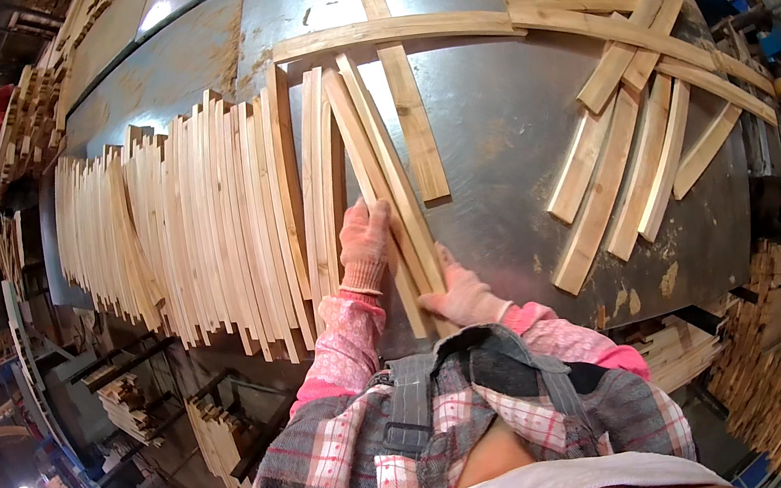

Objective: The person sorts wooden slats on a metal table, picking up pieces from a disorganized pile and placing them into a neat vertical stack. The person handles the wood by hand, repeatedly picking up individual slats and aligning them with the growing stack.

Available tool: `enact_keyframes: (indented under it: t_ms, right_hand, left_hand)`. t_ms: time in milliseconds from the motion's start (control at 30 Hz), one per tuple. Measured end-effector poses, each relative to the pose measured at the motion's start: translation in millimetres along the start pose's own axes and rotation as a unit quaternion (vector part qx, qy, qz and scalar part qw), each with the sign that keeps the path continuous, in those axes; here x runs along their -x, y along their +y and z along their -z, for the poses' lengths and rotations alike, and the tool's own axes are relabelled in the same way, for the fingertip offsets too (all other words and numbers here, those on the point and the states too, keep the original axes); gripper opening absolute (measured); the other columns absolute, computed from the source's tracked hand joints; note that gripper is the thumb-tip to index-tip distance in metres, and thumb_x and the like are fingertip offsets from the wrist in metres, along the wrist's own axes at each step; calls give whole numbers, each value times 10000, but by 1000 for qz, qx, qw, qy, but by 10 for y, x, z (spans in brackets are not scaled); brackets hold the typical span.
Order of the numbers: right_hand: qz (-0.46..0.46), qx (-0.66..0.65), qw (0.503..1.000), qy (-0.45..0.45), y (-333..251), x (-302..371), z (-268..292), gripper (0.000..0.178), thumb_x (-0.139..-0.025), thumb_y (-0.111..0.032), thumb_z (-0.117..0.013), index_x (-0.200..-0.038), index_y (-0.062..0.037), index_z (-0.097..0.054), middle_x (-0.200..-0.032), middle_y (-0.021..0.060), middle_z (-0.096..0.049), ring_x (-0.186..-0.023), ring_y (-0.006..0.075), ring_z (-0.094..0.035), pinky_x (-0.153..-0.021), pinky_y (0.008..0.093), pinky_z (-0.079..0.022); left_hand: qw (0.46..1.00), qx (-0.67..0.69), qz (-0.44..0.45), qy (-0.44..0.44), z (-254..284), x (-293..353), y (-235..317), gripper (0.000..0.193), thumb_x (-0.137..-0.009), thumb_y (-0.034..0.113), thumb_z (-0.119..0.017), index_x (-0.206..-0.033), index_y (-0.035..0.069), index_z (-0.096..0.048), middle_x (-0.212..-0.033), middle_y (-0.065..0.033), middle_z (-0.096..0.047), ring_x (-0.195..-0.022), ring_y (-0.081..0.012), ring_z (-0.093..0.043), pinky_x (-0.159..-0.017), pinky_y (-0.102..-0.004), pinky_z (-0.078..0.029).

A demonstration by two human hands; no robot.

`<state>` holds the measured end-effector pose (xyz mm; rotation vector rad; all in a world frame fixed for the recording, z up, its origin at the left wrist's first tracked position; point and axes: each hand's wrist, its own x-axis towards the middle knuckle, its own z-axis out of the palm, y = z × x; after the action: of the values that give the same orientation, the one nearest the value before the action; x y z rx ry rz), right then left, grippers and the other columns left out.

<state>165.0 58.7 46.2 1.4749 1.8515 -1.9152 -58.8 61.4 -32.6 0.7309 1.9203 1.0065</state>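
Two long wooden strips lean slantwise on the metal table in front of me. My left hand, in a pale knitted glove, closes on the left wooden strip about midway along it. The near end of the right wooden strip is gripped by my right hand, also gloved, thumb on one side and fingers along the other. Just left of these, a few more strips stand on edge, slightly apart from the long row of strips. The palm sides of both hands are hidden.
A long strip lies crosswise at the far side, over a shorter board. Several loose, crossing boards lie on the right of the metal table. Stacked wood stands below the table at right, with more stacks under its left.
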Motion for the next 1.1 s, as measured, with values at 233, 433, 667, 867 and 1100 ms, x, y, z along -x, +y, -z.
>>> enact_keyframes:
  t_ms: [233, 433, 667, 867, 1100]
  right_hand:
    - [84, 308, 940, -117, -497, -629, 673, 491, -899, -469, -629, -1175, -69, -695, -1120, 218, -725, -1069, 401, -691, -922, 467, -562]
    - [173, 418, 854, 258, -1448, -2183, 2322, 516, -883, -346, -716, -1267, -8, -647, -1332, 287, -615, -1276, 406, -579, -1052, 485, -486]
    - [-14, 575, 794, 198, -1563, -2986, 2795, 814, -802, -192, -772, -1533, -122, -422, -1404, 194, -603, -1283, 370, -604, -1070, 484, -502]
    - [159, 321, 922, 146, -1474, -2721, 2432, 468, -878, -431, -661, -1047, 0, -730, -1020, 251, -737, -1003, 382, -713, -850, 474, -530]
    - [15, 360, 883, 302, -1462, -2508, 1027, 1054, -683, -466, -903, -1435, 10, -339, -1214, 244, -672, -1127, 405, -669, -954, 467, -552]
  left_hand:
    - [952, -299, 64, 34, -164, 79, 511, 1112, -762, 381, -816, -1616, 1, -213, -1483, -264, -467, -1354, -414, -506, -1146, -443, -426]
    - [943, -312, -10, 114, 196, -5, 377, 940, -806, 331, -735, -1571, -12, -307, -1401, -295, -533, -1296, -433, -542, -1103, -480, -450]
    - [935, -345, 12, 75, 191, 55, 500, 928, -870, 427, -675, -1553, -67, -285, -1304, -288, -559, -1206, -436, -578, -994, -510, -506]
    - [937, -337, 20, 91, 168, 96, 396, 941, -882, 400, -665, -1584, -49, -227, -1344, -304, -539, -1232, -444, -574, -1044, -511, -485]
    - [942, -318, 53, 90, 96, -18, 558, 1011, -838, 389, -731, -1606, -1, -202, -1355, -297, -538, -1219, -468, -579, -1019, -528, -499]
